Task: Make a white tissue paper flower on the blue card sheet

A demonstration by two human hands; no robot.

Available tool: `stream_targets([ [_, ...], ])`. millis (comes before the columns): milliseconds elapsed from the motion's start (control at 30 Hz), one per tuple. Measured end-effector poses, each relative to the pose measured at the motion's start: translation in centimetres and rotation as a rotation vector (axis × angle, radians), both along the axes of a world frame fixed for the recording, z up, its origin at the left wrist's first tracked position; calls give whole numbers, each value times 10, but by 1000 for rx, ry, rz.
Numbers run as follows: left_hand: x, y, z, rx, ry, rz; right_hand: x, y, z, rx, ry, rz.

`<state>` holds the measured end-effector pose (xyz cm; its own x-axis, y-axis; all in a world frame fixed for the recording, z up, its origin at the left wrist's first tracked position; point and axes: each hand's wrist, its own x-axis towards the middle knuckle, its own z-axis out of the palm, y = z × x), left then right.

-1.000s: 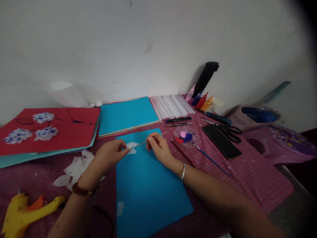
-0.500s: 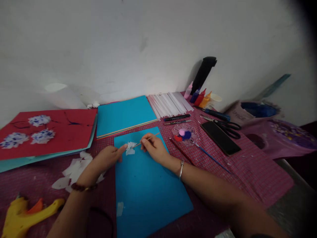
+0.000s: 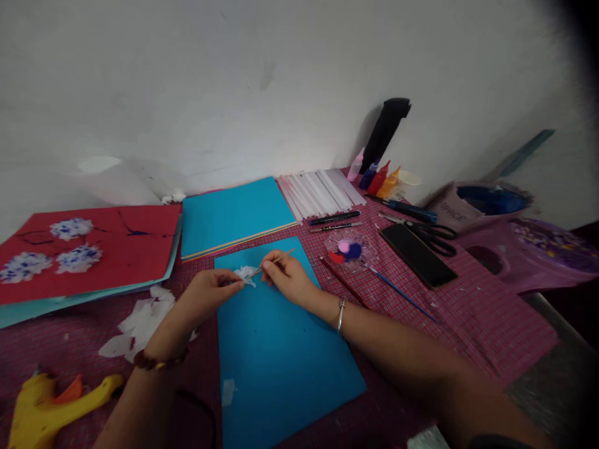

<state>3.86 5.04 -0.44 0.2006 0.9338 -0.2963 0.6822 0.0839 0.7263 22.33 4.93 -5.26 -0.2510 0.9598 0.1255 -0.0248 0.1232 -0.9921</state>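
Note:
My left hand (image 3: 219, 288) pinches the edge of a small white paper flower (image 3: 246, 273) between thumb and fingers. It sits over the upper part of a blue sheet (image 3: 285, 349). In my right hand (image 3: 286, 274) is a thin light-coloured stick (image 3: 284, 255), held like a pen, its lower end touching the white paper. Whether the stick is a brush cannot be made out. Loose white paper petals (image 3: 143, 321) lie under and beside my left forearm.
A yellow glue gun (image 3: 51, 408) lies at front left, below a red sheet (image 3: 110, 259) with flowers. Behind are stacked blue sheets (image 3: 234, 215) and white strips (image 3: 318, 192). To the right are a paint palette (image 3: 362, 257), a blue brush (image 3: 405, 299), a phone (image 3: 416, 255) and scissors (image 3: 433, 237).
My left hand has gone from pressing the paper with a fingertip to pinching its edge, and the paper looks lifted and bunched. My right hand has shifted slightly left with the stick.

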Motion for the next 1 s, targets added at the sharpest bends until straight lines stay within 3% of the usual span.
stream_targets([
  [133, -10, 3, -1, 14, 13, -23, -2, 1, 0, 4, -32, 32],
  [300, -24, 6, -10, 207, 139, -90, -2, 1, -1, 29, -36, 0],
  [467, -7, 1, -7, 356, 295, -207, -2, 3, -2, 2, -17, 1],
  [667, 3, 2, -10, 361, 432, -203, -2, 5, -4, -8, -18, -5],
  [867, -7, 5, -20, 324, 284, -163, -3, 5, -5, -1, 9, -3],
  [1000, -6, 7, -24, 301, 288, -121, -3, 4, -4, -29, 15, 0],
])
